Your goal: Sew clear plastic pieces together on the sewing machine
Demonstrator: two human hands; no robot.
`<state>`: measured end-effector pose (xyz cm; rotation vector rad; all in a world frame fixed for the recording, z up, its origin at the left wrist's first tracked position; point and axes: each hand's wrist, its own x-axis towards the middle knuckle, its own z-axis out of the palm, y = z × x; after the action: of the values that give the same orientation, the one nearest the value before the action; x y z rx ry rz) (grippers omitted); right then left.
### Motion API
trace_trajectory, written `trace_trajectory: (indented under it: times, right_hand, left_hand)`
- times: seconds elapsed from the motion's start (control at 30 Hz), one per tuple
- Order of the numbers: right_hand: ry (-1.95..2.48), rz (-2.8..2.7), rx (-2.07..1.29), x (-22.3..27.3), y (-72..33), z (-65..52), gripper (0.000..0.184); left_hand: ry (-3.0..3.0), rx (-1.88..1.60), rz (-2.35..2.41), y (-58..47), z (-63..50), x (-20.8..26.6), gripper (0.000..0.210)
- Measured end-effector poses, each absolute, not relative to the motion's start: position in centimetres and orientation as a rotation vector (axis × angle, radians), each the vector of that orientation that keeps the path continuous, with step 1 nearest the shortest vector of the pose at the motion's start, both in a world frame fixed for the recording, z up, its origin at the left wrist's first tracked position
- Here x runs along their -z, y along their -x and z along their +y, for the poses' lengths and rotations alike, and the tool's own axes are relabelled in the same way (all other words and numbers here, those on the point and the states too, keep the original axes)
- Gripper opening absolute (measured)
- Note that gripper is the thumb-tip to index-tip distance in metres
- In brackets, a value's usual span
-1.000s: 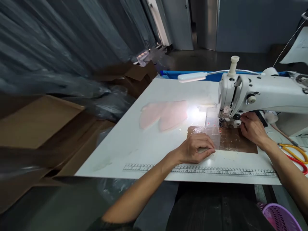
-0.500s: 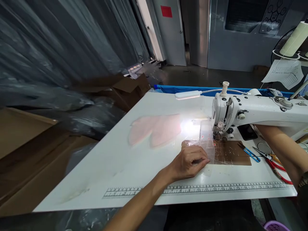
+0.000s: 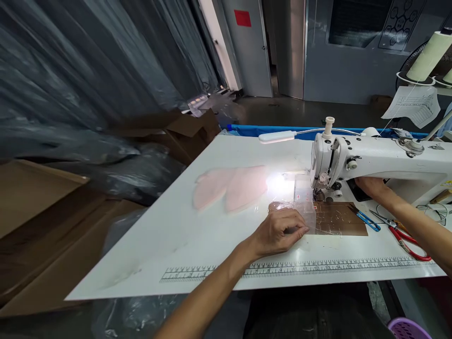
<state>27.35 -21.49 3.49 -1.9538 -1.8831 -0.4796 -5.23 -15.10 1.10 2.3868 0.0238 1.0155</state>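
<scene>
My left hand [image 3: 280, 231] lies on the white table with its fingers curled and thumb pressed to the forefinger, on the near edge of a clear plastic sheet [image 3: 308, 214]. The sheet reaches the needle area of a white sewing machine [image 3: 370, 157] and overlaps a brown plate [image 3: 342, 220]. Under the machine's arm, my right hand [image 3: 372, 187] is at a black phone [image 3: 357, 192]; its fingers are mostly hidden. Blue thread snips [image 3: 367, 221] and red-handled scissors [image 3: 406, 242] lie near my right forearm.
Pale pink fabric pieces [image 3: 229, 187] lie left on the table beside the bright lamp spot. A printed ruler [image 3: 293, 270] runs along the front edge. Cardboard boxes [image 3: 45, 226] stand to the left. A thread cone [image 3: 429, 56] rises at the right.
My right hand has moved left and toward me, from behind the machine's arm to the phone. My left hand stays on the plastic sheet. The view has shifted slightly.
</scene>
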Motion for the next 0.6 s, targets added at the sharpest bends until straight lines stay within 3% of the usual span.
trace_trajectory:
  times: [0.13, 0.27, 0.4, 0.6]
  right_hand:
    - [2.007, -1.978, 0.499, -2.9, -26.3, -23.1, 0.022]
    - [1.876, -2.172, 0.586, -3.1, -26.8, -25.1, 0.036]
    - [1.68, -2.301, 0.722, -2.5, -27.6, -25.9, 0.038]
    - [1.615, -2.312, 0.653, -1.9, -27.2, -26.2, 0.041]
  left_hand:
    - [-2.381, -0.953, 0.009, 5.1, -15.3, -0.8, 0.018]
    - [-2.384, -0.916, 0.001, 4.8, -15.3, -0.4, 0.02]
    - [-2.401, -0.934, 0.025, 4.7, -15.1, -0.4, 0.019]
    - [-2.417, -0.923, 0.044, 4.7, -15.1, -0.4, 0.019]
